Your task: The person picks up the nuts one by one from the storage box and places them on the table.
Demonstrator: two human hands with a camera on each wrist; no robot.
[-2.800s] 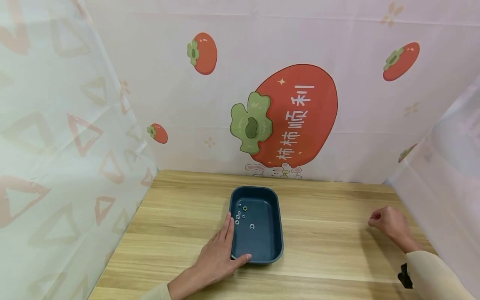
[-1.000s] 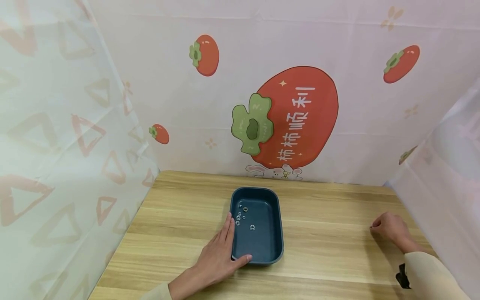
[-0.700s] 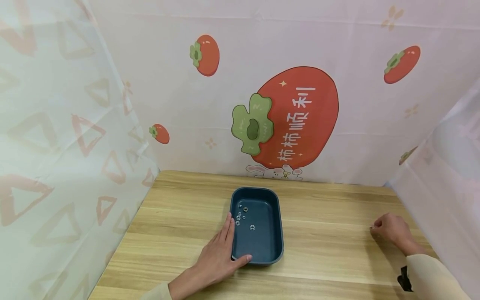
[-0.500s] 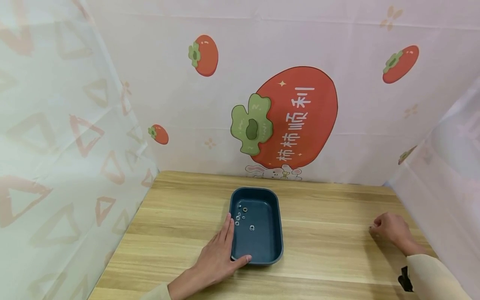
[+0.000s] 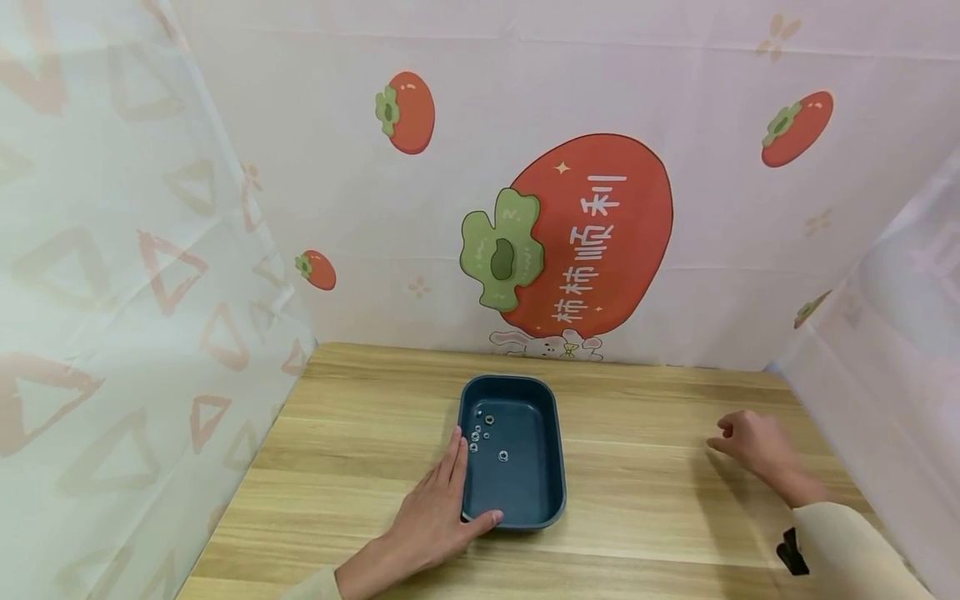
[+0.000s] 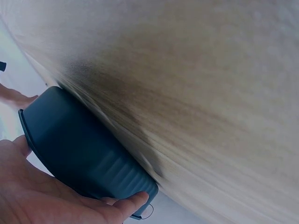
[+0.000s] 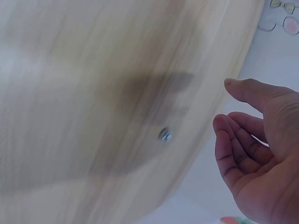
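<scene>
A dark blue rectangular tray (image 5: 525, 492) sits on the wooden table with several small metal nuts (image 5: 503, 456) inside, mostly towards its left side. My left hand (image 5: 431, 512) lies along the tray's left side with straight fingers, its thumb at the near rim. In the left wrist view, fingertips touch the outer wall of the tray (image 6: 79, 140). Off to the right, my right hand (image 5: 757, 446) hovers over the table, holding nothing. Its thumb and loosely bent fingers are apart in the right wrist view. A metal nut (image 7: 165, 135) lies on the wood near that hand; from the head it is hidden.
Printed cloth hangs as a back wall (image 5: 720, 250) and as side walls, with the left one (image 5: 112, 292) bordering the table. The wooden table (image 5: 637, 483) stretches between the tray and my right hand.
My right hand, whose fingertips were together at a small thing on the table, has moved left with thumb and fingers parted. The left hand and tray stay in place.
</scene>
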